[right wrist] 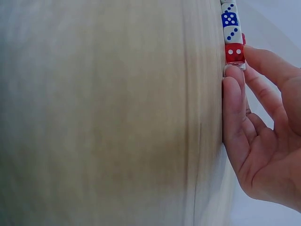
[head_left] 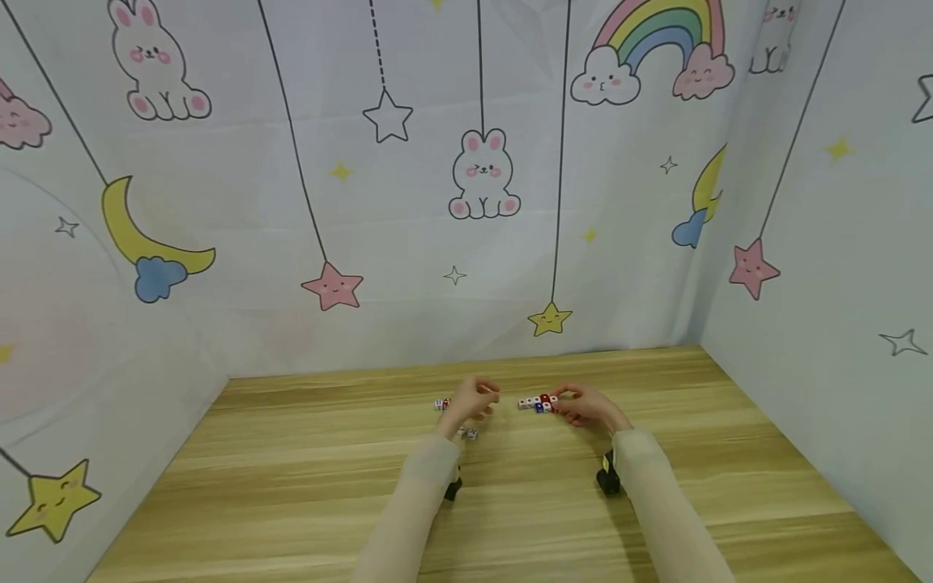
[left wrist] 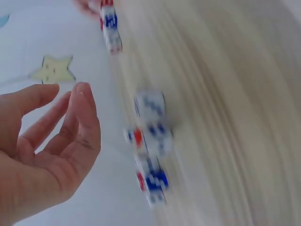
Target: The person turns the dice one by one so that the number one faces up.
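Note:
My right hand (head_left: 586, 405) is at the right end of a block of small dice (head_left: 530, 402), white, blue and red, lying in two short rows. In the right wrist view its thumb and fingertips pinch a red die (right wrist: 234, 52) with white dots at the row's end, beside a white die with blue dots (right wrist: 232, 34). My left hand (head_left: 474, 398) hovers left of the block, fingers bent and apart from the thumb, holding nothing. Loose dice (left wrist: 150, 106) lie beside it, blurred in the left wrist view; the left hand and wrist partly cover them in the head view.
All the dice are on a wood-grain table (head_left: 306, 461). A white cloth wall (head_left: 408, 324) printed with rabbits, stars and moons stands behind the table and along both sides. Black wrist cameras (head_left: 608, 475) hang under the sleeves.

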Action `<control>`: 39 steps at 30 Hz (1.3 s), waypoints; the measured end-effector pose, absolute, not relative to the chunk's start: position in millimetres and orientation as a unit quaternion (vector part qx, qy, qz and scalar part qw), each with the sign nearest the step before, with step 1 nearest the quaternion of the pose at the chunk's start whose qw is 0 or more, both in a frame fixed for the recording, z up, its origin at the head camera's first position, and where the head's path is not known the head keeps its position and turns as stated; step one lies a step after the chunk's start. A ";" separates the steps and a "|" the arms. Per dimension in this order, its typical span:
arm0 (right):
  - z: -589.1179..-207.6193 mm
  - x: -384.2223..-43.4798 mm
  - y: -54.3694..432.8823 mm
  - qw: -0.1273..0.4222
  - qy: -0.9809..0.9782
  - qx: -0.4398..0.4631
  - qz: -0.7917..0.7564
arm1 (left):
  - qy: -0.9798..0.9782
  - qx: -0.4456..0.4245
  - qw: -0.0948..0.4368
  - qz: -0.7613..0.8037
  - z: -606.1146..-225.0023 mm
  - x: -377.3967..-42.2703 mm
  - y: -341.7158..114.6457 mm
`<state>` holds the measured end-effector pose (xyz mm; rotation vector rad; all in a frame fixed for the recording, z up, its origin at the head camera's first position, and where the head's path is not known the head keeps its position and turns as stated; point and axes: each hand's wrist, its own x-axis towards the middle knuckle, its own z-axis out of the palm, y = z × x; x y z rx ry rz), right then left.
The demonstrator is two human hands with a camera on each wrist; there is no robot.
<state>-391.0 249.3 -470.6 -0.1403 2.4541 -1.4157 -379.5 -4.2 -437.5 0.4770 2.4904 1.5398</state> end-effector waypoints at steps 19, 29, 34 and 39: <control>-467.8 -389.4 247.2 0.154 0.850 -0.044 -0.503 | 0.775 0.163 0.021 0.611 -594.3 -512.7 -115.6; -468.3 -390.5 248.6 0.152 0.850 -0.042 -0.503 | 0.858 0.144 0.000 0.494 -557.5 -482.2 -110.8; -468.3 -389.9 248.7 0.154 0.847 -0.038 -0.508 | 0.887 0.079 0.013 0.456 -510.0 -441.9 -95.1; -468.1 -388.5 247.9 0.152 0.846 -0.039 -0.509 | 0.907 0.058 0.012 0.417 -474.1 -407.3 -85.8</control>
